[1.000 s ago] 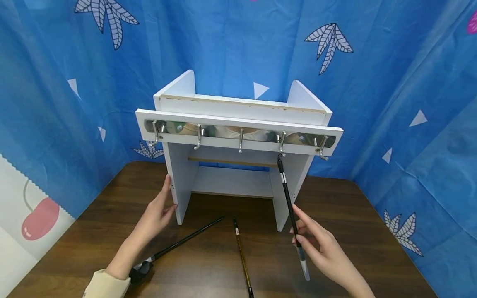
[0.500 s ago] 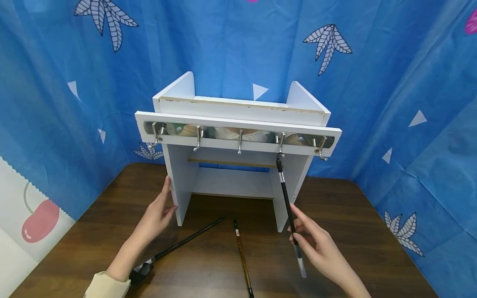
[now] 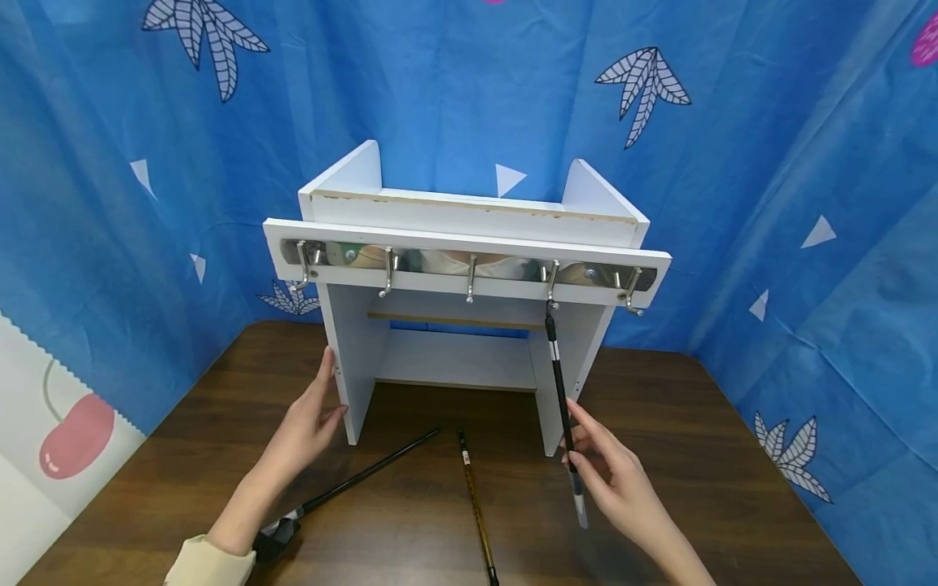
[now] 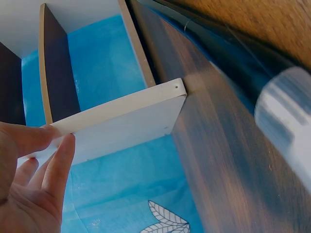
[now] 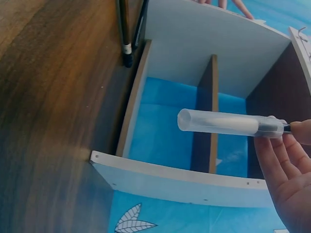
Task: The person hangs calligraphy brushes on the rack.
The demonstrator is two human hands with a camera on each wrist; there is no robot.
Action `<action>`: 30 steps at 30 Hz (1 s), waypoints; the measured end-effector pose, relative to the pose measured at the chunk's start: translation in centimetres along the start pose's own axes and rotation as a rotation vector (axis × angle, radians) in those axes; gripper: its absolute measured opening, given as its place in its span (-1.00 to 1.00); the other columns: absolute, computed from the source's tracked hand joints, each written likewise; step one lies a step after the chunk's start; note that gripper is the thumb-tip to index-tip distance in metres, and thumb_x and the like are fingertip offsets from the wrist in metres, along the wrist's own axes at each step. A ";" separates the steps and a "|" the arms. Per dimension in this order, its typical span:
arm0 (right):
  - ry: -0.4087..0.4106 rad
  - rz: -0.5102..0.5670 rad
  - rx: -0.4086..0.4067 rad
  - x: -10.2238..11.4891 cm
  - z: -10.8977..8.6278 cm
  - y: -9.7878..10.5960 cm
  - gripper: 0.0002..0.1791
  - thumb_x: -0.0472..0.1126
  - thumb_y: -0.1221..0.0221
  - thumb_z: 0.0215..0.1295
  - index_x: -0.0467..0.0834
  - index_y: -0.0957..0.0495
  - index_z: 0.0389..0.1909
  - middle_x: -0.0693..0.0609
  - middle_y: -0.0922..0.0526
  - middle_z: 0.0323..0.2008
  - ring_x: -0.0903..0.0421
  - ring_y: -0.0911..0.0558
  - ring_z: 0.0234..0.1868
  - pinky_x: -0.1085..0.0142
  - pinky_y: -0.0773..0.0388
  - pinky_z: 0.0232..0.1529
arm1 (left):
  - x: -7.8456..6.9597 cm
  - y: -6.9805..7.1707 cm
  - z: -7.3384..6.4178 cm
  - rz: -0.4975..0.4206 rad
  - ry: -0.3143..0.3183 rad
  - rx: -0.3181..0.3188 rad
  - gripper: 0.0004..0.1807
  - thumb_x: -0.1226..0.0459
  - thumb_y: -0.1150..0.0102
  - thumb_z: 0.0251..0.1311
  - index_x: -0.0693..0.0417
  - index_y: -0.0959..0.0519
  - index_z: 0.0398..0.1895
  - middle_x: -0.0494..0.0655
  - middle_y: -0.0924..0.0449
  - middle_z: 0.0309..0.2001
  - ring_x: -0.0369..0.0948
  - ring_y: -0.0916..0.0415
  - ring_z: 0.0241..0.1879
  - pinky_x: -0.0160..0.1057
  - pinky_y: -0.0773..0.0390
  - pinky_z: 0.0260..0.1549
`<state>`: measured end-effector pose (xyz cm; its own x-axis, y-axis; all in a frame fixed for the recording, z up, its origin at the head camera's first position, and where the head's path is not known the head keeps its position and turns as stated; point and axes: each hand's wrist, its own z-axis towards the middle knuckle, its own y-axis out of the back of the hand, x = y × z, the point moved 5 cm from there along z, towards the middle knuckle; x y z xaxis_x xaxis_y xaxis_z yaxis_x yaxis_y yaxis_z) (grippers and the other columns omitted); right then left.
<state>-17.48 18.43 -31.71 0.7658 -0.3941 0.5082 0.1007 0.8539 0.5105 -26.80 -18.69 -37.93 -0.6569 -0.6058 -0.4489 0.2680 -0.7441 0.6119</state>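
Observation:
My right hand [image 3: 611,476] pinches a black calligraphy brush [image 3: 562,399] near its lower end, between thumb and fingers. A clear cap [image 5: 218,122] covers the bristles, which point down toward me. The brush's top loop is right at the tip of the fourth hook [image 3: 553,281] from the left. That hook belongs to a metal rail on the front of a white shelf [image 3: 469,224]. At the shelf's left side, my left hand [image 3: 296,431] grips the upright panel [image 4: 121,121], with thumb and fingers on either side of its edge.
On the brown wooden table [image 3: 681,439], a black brush [image 3: 374,465] lies slanted near my left forearm. A brown-handled brush [image 3: 475,496] lies in front of the shelf. Blue patterned curtain [image 3: 469,81] hangs behind and on both sides.
My right hand has moved slightly left and up, so the brush's capped end has swung left and the brush hangs steeper. The loop stays at the fourth hook. My left hand keeps its place.

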 end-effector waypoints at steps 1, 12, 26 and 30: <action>0.001 0.000 -0.006 0.3 0.1 0.0 -0.18 -0.83 -0.10 -0.12 -0.42 -0.22 0.28 0.04 -0.49 -0.33 0.08 -0.55 -0.41 0.43 -0.54 -0.35 | 0.0 0.0 0.0 -0.001 0.002 0.001 0.17 0.73 -0.21 -0.11 0.10 0.27 0.48 0.34 -0.01 0.36 0.23 -0.35 0.09 -0.12 -0.61 -0.41; -0.017 0.012 -0.004 -0.6 0.0 -0.6 -0.21 -0.80 -0.10 -0.05 -0.41 -0.20 0.29 -0.14 -0.51 -0.31 0.06 -0.56 -0.35 0.33 -0.60 -0.36 | 0.1 -0.1 -0.1 -0.010 0.008 0.007 0.18 0.73 -0.21 -0.11 0.09 0.28 0.48 0.35 -0.02 0.35 0.22 -0.37 0.08 -0.14 -0.61 -0.41; -0.019 -0.065 -0.044 -0.7 0.6 -1.4 -0.30 -0.76 -0.18 -0.11 -0.48 -0.30 0.17 -0.12 -0.52 -0.30 0.08 -0.55 -0.32 0.29 -0.61 -0.42 | 0.0 0.0 0.0 -0.013 0.004 0.007 0.18 0.73 -0.21 -0.12 0.10 0.28 0.48 0.35 -0.04 0.34 0.20 -0.40 0.05 -0.17 -0.61 -0.41; -0.025 -0.051 -0.048 -1.2 0.5 -1.6 -0.32 -0.76 -0.18 -0.11 -0.49 -0.30 0.16 -0.14 -0.53 -0.30 0.07 -0.55 -0.31 0.25 -0.62 -0.41 | 0.1 0.0 0.1 -0.006 -0.004 -0.002 0.18 0.73 -0.23 -0.13 0.10 0.27 0.48 0.33 -0.05 0.34 0.19 -0.42 0.04 -0.18 -0.62 -0.42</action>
<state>-18.91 17.35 -32.76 0.7425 -0.4457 0.5001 0.1699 0.8474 0.5030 -26.93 -18.70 -37.93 -0.6617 -0.6000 -0.4496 0.2658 -0.7484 0.6077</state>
